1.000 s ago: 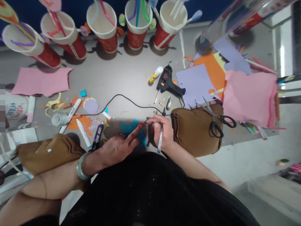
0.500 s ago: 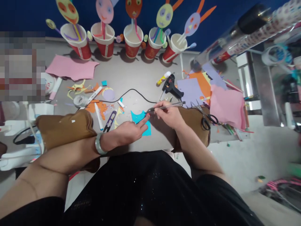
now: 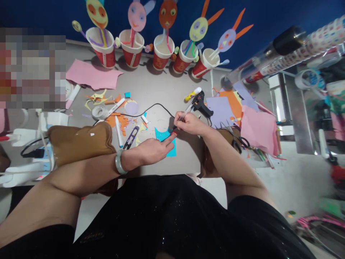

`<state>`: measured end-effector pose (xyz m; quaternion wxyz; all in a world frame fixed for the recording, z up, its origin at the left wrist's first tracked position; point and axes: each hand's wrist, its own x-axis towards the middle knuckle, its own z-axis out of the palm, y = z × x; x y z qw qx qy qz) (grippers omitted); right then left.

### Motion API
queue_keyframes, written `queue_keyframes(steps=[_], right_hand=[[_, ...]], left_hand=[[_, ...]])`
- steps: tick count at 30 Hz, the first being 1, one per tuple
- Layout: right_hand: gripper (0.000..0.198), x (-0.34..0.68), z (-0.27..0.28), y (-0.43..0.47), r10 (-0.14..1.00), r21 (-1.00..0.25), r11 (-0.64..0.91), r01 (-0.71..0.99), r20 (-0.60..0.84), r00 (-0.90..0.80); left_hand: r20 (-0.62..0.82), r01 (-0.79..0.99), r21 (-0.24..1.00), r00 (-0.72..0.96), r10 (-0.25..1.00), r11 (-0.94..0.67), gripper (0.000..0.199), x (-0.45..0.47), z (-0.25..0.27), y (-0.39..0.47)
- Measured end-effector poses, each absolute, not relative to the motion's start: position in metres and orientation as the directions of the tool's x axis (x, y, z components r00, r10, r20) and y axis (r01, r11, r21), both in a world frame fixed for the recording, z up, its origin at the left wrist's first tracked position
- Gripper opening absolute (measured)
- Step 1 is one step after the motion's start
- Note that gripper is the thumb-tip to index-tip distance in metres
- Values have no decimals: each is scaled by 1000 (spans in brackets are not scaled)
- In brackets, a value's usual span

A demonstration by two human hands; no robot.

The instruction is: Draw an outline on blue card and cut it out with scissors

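Note:
A piece of bright blue paper [image 3: 171, 150] lies at the table's near edge, partly hidden. My left hand [image 3: 155, 150] rests over it with index and middle fingers stretched out, pressing near its right side. In my right hand [image 3: 190, 124] is a pen [image 3: 185, 114], pinched between the fingers, its tip down at the paper's upper right edge beside my left index fingertip. Left of the paper lie purple-handled thread snips [image 3: 132, 136] and a white marker [image 3: 118, 132].
Several red paper cups [image 3: 133, 57] with paper-face puppets line the back. A black glue gun [image 3: 202, 104] with its cord, purple paper [image 3: 221, 109], pink paper [image 3: 259, 126] and scissors [image 3: 237, 138] are at right. Paper scraps [image 3: 122, 122] and a brown cushion [image 3: 81, 144] are at left.
The pen has swung from lying low toward the right to a steeper slant, with my right fingers curled around it. My left hand stays on the blue paper. The whole view has shifted slightly.

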<state>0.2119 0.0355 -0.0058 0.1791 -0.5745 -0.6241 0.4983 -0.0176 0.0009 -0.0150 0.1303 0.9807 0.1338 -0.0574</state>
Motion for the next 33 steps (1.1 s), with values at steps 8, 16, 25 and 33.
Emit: queue_keyframes(steps=[8,16,25,33], right_hand=[[8,211,-5,36,889,-810,-145,569,-359,-284],[10,215,-8,21,922,-830,-218,513,-348,-172],[20,215,-21,-6,961,-891,-257,375,-276,3],[20,203,-25,-35,979,-890,-166,425,-96,181]], left_hand=[[-173,290,267,953,251,-919,31,-17,-16,2],[-290,368,373,918,270,-852,39,-15,-9,4],[-315,437,458,894,319,-774,45,-15,-8,5],[-276,462,547,887,371,-698,68,-18,-12,5]])
